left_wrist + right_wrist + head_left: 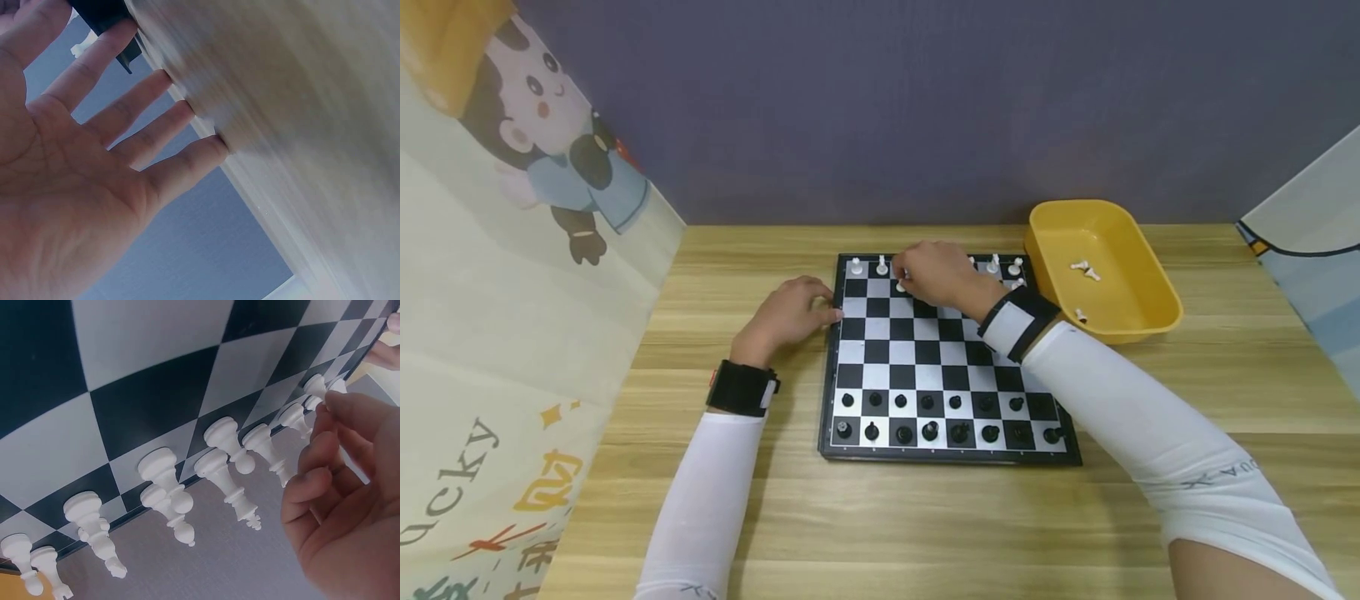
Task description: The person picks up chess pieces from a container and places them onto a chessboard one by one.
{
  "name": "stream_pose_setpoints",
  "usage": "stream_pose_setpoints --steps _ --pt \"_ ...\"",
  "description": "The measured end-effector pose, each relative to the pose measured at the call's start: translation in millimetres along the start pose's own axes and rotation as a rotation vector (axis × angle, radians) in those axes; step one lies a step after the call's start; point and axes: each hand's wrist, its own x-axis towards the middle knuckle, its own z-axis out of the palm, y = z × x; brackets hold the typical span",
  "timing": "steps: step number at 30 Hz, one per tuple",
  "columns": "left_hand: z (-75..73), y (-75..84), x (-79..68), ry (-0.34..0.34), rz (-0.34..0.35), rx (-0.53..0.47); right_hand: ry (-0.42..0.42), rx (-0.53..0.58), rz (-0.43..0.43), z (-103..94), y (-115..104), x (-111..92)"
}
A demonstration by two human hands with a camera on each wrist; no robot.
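Note:
A black-and-white chessboard (901,329) lies on the wooden table. My right hand (940,273) reaches over its far rows, thumb and fingertips pinching a white pawn (314,384) that stands by the board's far left. Along the far edge stand white pieces, among them a king (232,487) and a bishop (165,511); my right hand hides some of them in the head view. My left hand (786,317) rests at the board's left edge, its fingers extended and fingertips touching the frame and table. Black pieces (929,430) fill two rows on the near side.
A yellow basin (1142,287) sits against the board's far right, with three small white pieces (1092,274) lying in it. Behind the table rises a dark grey-blue panel (865,117). A printed cloth (490,333) hangs at the left.

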Motion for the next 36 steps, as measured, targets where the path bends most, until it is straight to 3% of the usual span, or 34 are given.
stream_pose_setpoints --steps 11,19,27,36 --pt "-1.6 1.2 1.1 0.004 0.002 0.0 0.024 0.019 0.065 -8.6 1 -6" --pt "-1.3 2.1 0.5 0.002 -0.007 0.002 0.196 0.153 0.067 -28.0 3 -24" --pt "-2.4 0.9 -0.8 -0.001 -0.007 0.001 0.385 0.205 0.139 -46.1 12 -55" --pt "-3.1 1.5 -2.2 -0.008 -0.014 0.003 0.491 0.359 0.25 -49.4 35 -93"
